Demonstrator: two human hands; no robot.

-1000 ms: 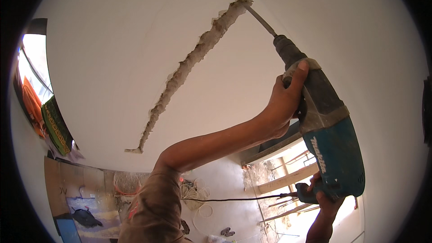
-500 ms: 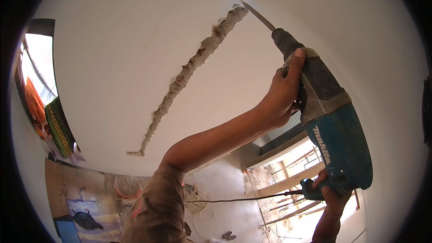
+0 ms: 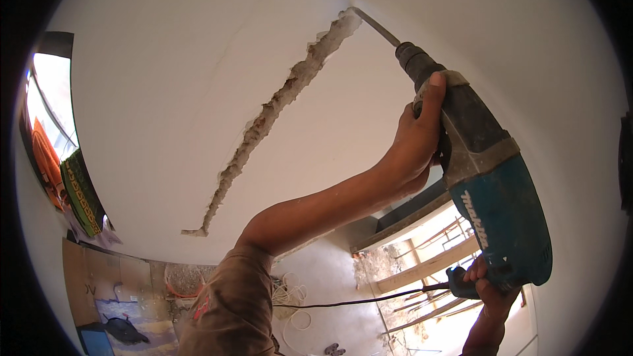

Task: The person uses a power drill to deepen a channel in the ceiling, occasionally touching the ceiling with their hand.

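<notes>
A teal and black rotary hammer [image 3: 504, 211] is held up at the right, its nose tilted toward the upper left. My left hand [image 3: 422, 125] is wrapped round the front of its body, just behind the chuck, with the thumb on the near side. Lower down, my right hand [image 3: 491, 287] grips the rear handle, fingers near the trigger. The chisel bit [image 3: 377, 26] reaches the top end of a rough chased groove [image 3: 267, 115] in the white wall [image 3: 158, 105]. Its tip meets the wall there. The groove runs down to the lower left and ends in a short sideways cut.
The tool's black power cord [image 3: 356, 302] trails left past a coil of pale cable [image 3: 293, 296] on the floor. At the left is an opening with orange cloth [image 3: 46, 155]. A cardboard sheet [image 3: 79, 277] stands at lower left, and wooden poles [image 3: 428, 270] show at lower right.
The chisel tip has shifted slightly down and left at the groove's top end. Both hands keep their hold on the rotary hammer, and the view has tilted a little.
</notes>
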